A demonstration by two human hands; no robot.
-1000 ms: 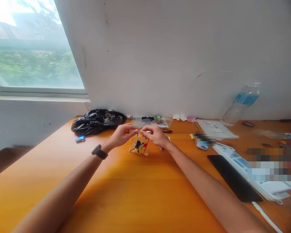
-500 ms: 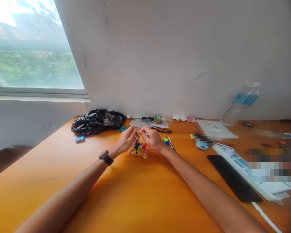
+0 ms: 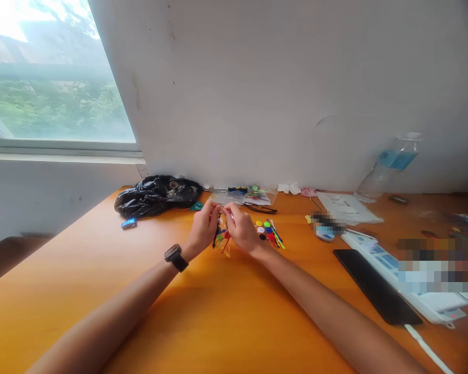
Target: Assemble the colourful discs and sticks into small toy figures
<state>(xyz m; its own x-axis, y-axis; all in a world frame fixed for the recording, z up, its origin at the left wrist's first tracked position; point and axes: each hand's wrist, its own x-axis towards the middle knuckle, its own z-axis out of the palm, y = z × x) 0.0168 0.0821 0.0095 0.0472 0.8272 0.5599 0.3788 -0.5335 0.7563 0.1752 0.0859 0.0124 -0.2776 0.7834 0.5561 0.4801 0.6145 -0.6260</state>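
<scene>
We noted both bare hands near the far side of the orange-brown wooden table (image 3: 203, 317), fingertips almost meeting. The left hand (image 3: 203, 226) and the right hand (image 3: 241, 227) were each pinched on the upper edge of a small clear plastic bag (image 3: 225, 248) holding red, yellow, green and dark pieces. The bag hung below the fingers, between the two hands; we could not tell whether its bottom touched the table. Its top edge was hidden by the fingers. We recorded a black square-faced watch (image 3: 175, 257) on the left wrist.

Just beyond the right wrist we observed a yellow round disc (image 3: 259, 223), a bright green round disc (image 3: 267, 224), a white round disc (image 3: 261, 230) and a black round disc (image 3: 262, 237), with thin coloured sticks (image 3: 277, 236) at their right.

Behind the hands lay a black looped cord (image 3: 261, 210). Farther left we logged a crumpled black plastic bag (image 3: 148, 200), with a small blue shiny object (image 3: 129, 224) in front of it.
</scene>
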